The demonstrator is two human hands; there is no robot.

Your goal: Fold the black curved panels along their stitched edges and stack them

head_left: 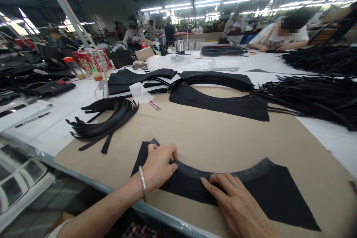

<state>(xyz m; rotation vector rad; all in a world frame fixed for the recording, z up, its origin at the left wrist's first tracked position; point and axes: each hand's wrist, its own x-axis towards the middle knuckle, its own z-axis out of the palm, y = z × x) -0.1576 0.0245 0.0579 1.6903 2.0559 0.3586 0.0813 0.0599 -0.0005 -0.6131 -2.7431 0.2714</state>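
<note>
A black curved panel point(279, 193) lies flat on the beige board in front of me. A dark, shinier, wrinkled strip point(251, 173) follows its concave upper edge. My left hand point(160, 163), with a silver bracelet on the wrist, is closed at the left part of that edge, fingers curled and thumb tip against the strip. At the middle of the curve, my right hand point(237, 197) has thumb and bent fingers close together, pressed onto the strip and panel. The fingertips partly hide the edge beneath them.
A bundle of curved black strips point(111, 119) lies at left. Pink-handled thread snips point(154, 105) rest near a white paper piece point(141, 93). Stacked black panels point(220, 100) stand behind, long black strips point(312, 96) at right. A co-worker point(281, 33) leans over the table's far side.
</note>
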